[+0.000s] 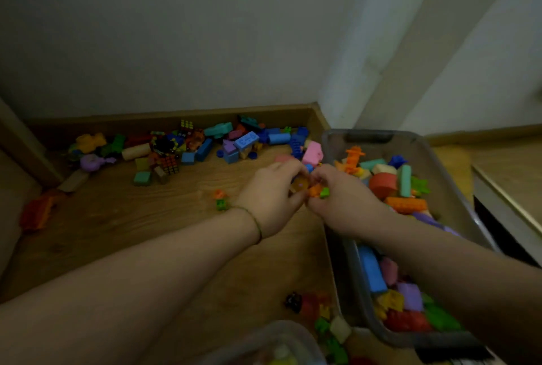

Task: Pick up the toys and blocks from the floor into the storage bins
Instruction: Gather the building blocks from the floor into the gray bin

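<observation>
Left hand (pixel 272 193) and right hand (pixel 344 200) clutching orange pieces (pixel 314 190), beside bin (pixel 337 135) rim, open floor (pixel 132 218) leftward

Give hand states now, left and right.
Left hand: fingers curled round an amber toy.
Right hand: pinching small orange and green blocks.

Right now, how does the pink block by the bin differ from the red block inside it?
The pink block lies on the floor just outside the bin; the red block is inside the bin. The pink block looks boxy, the red block rounded on top. Both are chunky single-colour blocks.
</observation>
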